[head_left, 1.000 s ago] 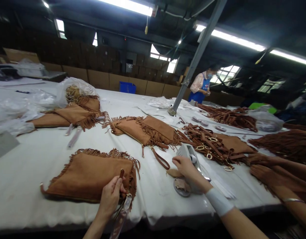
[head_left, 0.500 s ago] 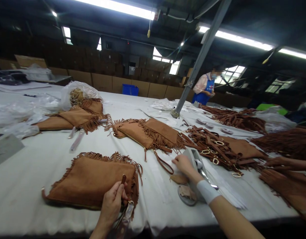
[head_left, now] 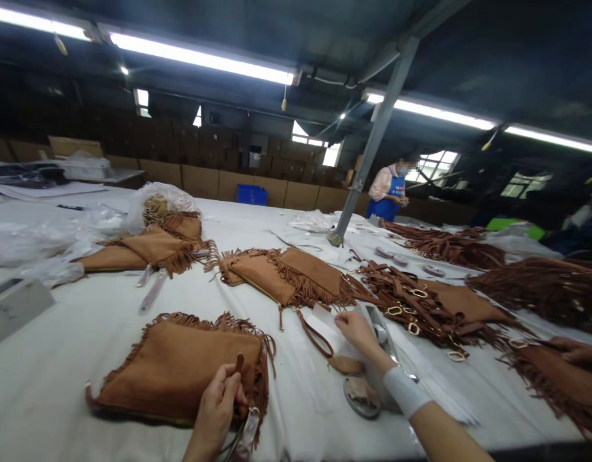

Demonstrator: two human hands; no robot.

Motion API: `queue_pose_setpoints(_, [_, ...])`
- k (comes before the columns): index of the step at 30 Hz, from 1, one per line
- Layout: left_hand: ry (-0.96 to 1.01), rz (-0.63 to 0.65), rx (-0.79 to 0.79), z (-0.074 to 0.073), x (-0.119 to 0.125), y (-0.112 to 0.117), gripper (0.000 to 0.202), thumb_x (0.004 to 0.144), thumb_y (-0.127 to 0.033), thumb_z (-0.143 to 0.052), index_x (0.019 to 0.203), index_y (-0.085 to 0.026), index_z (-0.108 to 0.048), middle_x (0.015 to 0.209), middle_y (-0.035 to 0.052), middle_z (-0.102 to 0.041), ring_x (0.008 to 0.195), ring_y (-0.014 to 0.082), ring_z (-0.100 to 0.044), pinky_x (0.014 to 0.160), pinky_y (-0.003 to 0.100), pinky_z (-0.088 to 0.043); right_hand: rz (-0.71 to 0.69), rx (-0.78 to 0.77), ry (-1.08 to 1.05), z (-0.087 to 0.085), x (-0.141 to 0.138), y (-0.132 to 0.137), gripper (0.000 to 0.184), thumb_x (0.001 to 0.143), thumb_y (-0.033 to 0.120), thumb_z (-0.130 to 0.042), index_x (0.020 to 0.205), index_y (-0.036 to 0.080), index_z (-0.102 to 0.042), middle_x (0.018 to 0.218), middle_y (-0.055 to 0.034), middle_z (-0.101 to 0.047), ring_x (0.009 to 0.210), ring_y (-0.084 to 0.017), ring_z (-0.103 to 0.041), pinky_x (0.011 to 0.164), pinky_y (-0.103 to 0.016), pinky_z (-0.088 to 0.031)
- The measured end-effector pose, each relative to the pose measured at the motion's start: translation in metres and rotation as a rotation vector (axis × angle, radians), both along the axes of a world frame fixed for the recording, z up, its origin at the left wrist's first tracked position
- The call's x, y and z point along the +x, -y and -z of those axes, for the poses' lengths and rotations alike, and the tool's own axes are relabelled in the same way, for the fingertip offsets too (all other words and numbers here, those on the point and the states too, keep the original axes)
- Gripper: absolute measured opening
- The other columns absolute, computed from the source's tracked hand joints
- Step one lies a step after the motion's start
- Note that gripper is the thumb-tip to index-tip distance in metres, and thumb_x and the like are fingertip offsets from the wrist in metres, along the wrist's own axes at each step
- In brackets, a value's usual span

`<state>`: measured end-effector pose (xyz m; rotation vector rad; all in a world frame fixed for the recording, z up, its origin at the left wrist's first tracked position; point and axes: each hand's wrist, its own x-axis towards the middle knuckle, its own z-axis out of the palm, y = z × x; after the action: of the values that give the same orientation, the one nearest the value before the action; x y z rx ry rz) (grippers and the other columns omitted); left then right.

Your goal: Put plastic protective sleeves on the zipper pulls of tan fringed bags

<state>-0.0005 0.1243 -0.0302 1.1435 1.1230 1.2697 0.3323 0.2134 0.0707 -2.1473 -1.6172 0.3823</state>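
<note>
A tan fringed pouch [head_left: 180, 366] lies flat on the table before me. Over its right corner my left hand [head_left: 217, 401] is closed, pinching a brown leather strap [head_left: 239, 363] between thumb and fingers. Below that hand hangs a metal clasp [head_left: 251, 417] wrapped in clear plastic. My right hand [head_left: 357, 330], wearing a pale band at the wrist, reaches to the front of a grey tape dispenser [head_left: 371, 314]. Its fingertips are pinched together at a pale strip of tape [head_left: 323, 314]. Close by lie a round grey-rimmed object [head_left: 362, 398] and a brown wrist loop [head_left: 317, 337].
More fringed pouches [head_left: 271, 273] lie across the middle, beside a heap of brown straps [head_left: 406, 292] with gold rings. Clear plastic bags [head_left: 45, 237] cover the left. A co-worker's hand [head_left: 577, 351] holds brown fringe at right. A metal post [head_left: 372, 147] rises from the table.
The view has tilted up. A pale strip now shows at my right fingertips. At right, the co-worker's hands have shifted and a fringed piece with a ring is lifted there. My left hand keeps its pinch.
</note>
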Motion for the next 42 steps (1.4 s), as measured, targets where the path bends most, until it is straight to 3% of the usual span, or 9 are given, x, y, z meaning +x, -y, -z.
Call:
queue_pose_setpoints(5, [0.219,0.115,-0.078,-0.007,-0.004,-0.002,0.037,0.077,-0.055,-0.063,0.082,-0.018,-0.057,0.060,-0.0029,-0.059,0.051,0.0109,-0.055,0.051,0.021,-0.045,-0.080,0.037,-0.570,0.011,-0.067,0.026,0.030,0.076,0.041,-0.061,0.088,0.014,-0.066,0.069,-0.0035,-0.064,0.059,-0.012,-0.054,0.055,-0.023,-0.041])
queue_pose_setpoints(9, [0.319,0.195,-0.142,-0.012,-0.009,-0.001,0.043,0.076,-0.050,-0.067,0.103,-0.017,-0.060,0.061,-0.0035,-0.059,0.051,0.0085,-0.052,0.050,0.018,-0.041,-0.210,-0.017,-0.825,0.038,-0.145,0.052,0.040,0.065,0.051,-0.071,0.077,0.014,-0.067,0.057,-0.0007,-0.060,0.051,-0.010,-0.051,0.049,-0.021,-0.037])
queue_pose_setpoints(13, [0.392,0.285,-0.111,-0.010,-0.011,-0.001,0.035,0.076,-0.044,-0.070,0.094,-0.016,-0.063,0.060,-0.0044,-0.056,0.052,0.0063,-0.048,0.052,0.017,-0.039,-0.385,-0.204,-1.060,0.062,-0.189,0.071,0.032,0.052,0.040,-0.080,0.063,0.012,-0.068,0.049,0.0013,-0.057,0.049,-0.010,-0.050,0.049,-0.021,-0.035])
queue_pose_setpoints(19, [0.373,0.262,-0.069,-0.001,-0.011,-0.002,0.034,0.075,-0.047,-0.070,0.083,-0.015,-0.061,0.052,-0.0066,-0.050,0.045,0.0051,-0.042,0.046,0.016,-0.032,-0.391,-0.179,-0.811,0.059,-0.188,0.086,0.014,0.058,0.027,-0.073,0.056,0.014,-0.070,0.047,0.0019,-0.058,0.048,-0.010,-0.047,0.045,-0.020,-0.031])
queue_pose_setpoints(24, [0.350,0.341,-0.081,-0.003,-0.014,0.000,0.038,0.074,-0.050,-0.070,0.086,-0.015,-0.061,0.052,-0.0050,-0.053,0.044,0.0067,-0.045,0.046,0.017,-0.032,-0.401,-0.177,-0.666,0.046,-0.188,0.089,0.014,0.060,0.025,-0.068,0.051,0.015,-0.068,0.041,0.0037,-0.051,0.043,-0.008,-0.040,0.041,-0.020,-0.025])
queue_pose_setpoints(29, [0.379,0.300,-0.056,-0.008,-0.014,0.002,0.041,0.072,-0.052,-0.070,0.086,-0.014,-0.062,0.054,-0.0053,-0.051,0.045,0.0065,-0.043,0.047,0.018,-0.032,-0.357,-0.165,-0.614,0.045,-0.193,0.092,0.020,0.052,0.020,-0.070,0.038,0.016,-0.057,0.034,0.0065,-0.038,0.039,-0.005,-0.027,0.038,-0.021,-0.014])
queue_pose_setpoints(33, [0.333,0.251,-0.016,-0.013,-0.014,0.003,0.040,0.073,-0.052,-0.068,0.079,-0.013,-0.061,0.053,-0.0048,-0.051,0.046,0.0066,-0.042,0.048,0.019,-0.031,-0.390,-0.209,-0.633,0.043,-0.192,0.096,0.017,0.051,0.020,-0.071,0.040,0.015,-0.058,0.036,0.0069,-0.039,0.040,-0.005,-0.028,0.040,-0.021,-0.014])
queue_pose_setpoints(38, [0.295,0.199,-0.040,-0.013,-0.017,-0.001,0.043,0.068,-0.054,-0.070,0.079,-0.013,-0.061,0.054,-0.0039,-0.053,0.045,0.0076,-0.043,0.049,0.020,-0.033,-0.481,-0.268,-0.731,0.037,-0.191,0.094,0.030,0.060,0.033,-0.071,0.040,0.014,-0.058,0.036,0.0064,-0.039,0.041,-0.005,-0.024,0.042,-0.023,-0.014])
queue_pose_setpoints(42, [0.269,0.153,-0.009,-0.013,-0.015,-0.001,0.043,0.071,-0.055,-0.066,0.081,-0.014,-0.060,0.052,-0.0044,-0.051,0.045,0.0086,-0.045,0.050,0.021,-0.036,-0.398,-0.215,-0.860,0.034,-0.188,0.093,0.032,0.053,0.036,-0.078,0.041,0.013,-0.060,0.037,0.0043,-0.045,0.041,-0.006,-0.029,0.043,-0.023,-0.018])
